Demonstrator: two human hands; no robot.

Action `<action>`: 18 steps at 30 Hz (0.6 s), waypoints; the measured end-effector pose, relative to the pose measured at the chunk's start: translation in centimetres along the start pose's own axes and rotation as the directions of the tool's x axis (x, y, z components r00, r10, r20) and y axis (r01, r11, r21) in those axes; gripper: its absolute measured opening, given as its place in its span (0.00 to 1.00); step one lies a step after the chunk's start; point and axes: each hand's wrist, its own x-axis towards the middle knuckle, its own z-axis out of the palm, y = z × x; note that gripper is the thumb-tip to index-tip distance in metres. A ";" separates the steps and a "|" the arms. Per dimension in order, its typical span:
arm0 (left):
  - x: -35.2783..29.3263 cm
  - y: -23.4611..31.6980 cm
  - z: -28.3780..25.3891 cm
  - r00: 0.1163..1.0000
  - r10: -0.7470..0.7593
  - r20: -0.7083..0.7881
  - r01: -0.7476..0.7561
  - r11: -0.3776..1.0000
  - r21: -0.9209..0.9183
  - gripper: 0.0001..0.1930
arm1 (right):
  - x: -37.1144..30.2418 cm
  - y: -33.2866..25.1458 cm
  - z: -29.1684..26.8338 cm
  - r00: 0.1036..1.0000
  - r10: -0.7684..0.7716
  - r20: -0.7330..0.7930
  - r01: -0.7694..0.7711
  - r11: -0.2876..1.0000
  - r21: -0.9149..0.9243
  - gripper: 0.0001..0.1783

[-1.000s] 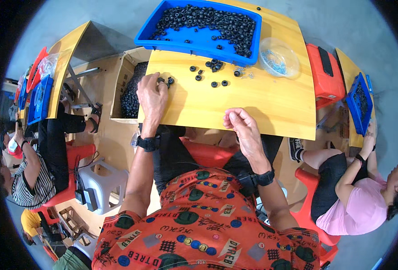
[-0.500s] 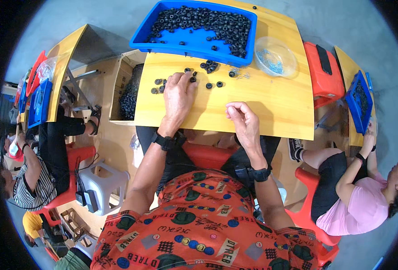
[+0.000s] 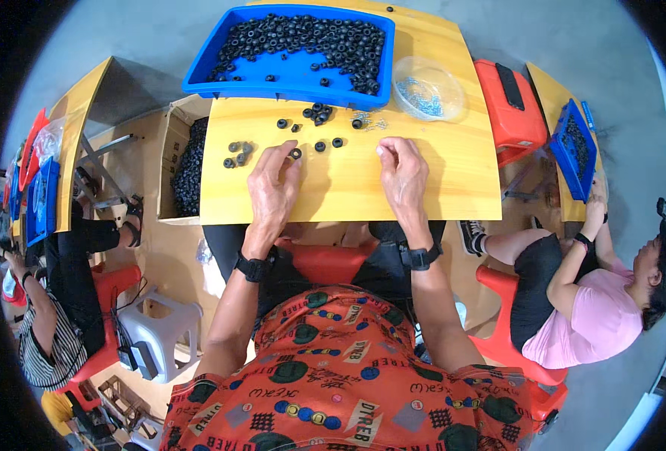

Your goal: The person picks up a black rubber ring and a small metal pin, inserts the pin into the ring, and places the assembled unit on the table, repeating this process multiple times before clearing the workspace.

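My left hand (image 3: 273, 184) is just above the near part of the yellow table (image 3: 348, 203), its thumb and forefinger closed on a small round black part (image 3: 295, 153) with a hole through it. To the right, my right hand (image 3: 405, 177) holds its thumb and fingertips pinched together; whatever they grip is too small or hidden to make out. Between and beyond the hands lie loose black parts (image 3: 320, 146). Several more form a cluster (image 3: 318, 114) below the tray, and another small group (image 3: 239, 153) sits left of my left hand.
A blue tray (image 3: 291, 92) of black parts spans the table's far side. Beside it stands a clear round tub (image 3: 427, 89) with small shiny pieces, some scattered nearby. An open carton (image 3: 171, 161) of black parts is at left, a red case (image 3: 500, 113) at right. Co-workers sit on both sides.
My left hand has drawn back toward me from among the loose parts, now with one black part at its fingertips. My right hand stays pinched and has moved slightly farther forward. The view has shifted.
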 end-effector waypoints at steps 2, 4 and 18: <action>-0.3 0.1 0.3 1.000 -0.005 0.011 0.006 0.999 -0.040 0.13 | 1.0 0.5 -0.2 1.000 -0.019 0.015 0.019 1.000 -0.018 0.04; -0.6 0.0 0.6 0.999 -0.019 0.035 0.022 0.997 -0.077 0.13 | 1.9 0.8 0.0 0.998 -0.041 0.037 0.042 0.999 -0.027 0.05; -1.3 -1.5 0.6 0.988 -0.155 0.008 0.144 0.893 -0.427 0.14 | 1.1 -0.2 1.3 0.993 -0.080 0.087 0.072 0.994 0.083 0.05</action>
